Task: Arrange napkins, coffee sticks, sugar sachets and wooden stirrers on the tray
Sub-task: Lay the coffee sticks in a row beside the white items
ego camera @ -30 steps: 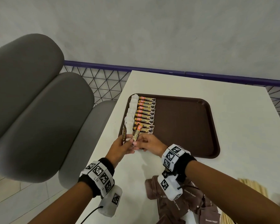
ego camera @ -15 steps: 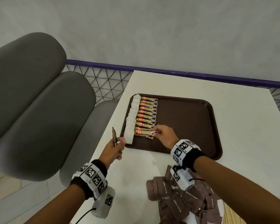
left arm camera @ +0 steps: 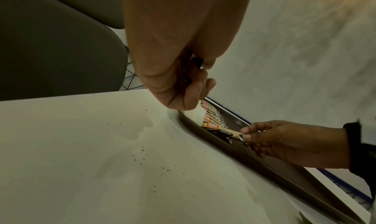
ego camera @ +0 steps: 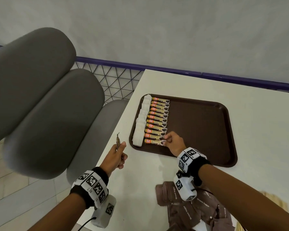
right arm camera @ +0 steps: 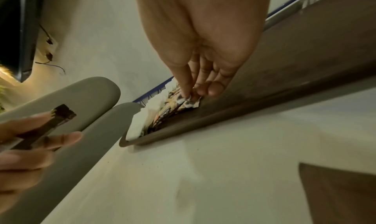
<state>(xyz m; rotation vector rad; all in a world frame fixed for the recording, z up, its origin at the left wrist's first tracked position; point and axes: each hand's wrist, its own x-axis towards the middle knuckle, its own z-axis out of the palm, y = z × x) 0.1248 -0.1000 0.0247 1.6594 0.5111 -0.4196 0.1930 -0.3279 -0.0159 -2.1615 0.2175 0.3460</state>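
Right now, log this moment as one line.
phase: laying coffee sticks | right hand: pinches nearest coffee stick on brown plastic tray | left hand: holds spare coffee stick off tray

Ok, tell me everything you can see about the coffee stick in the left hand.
The coffee stick is a narrow, flat sachet, dark with orange-yellow print, apparently foil. The left hand pinches its lower part between thumb and fingers, holding it upright and edge-on above the white table, left of the brown tray. It touches only the hand.
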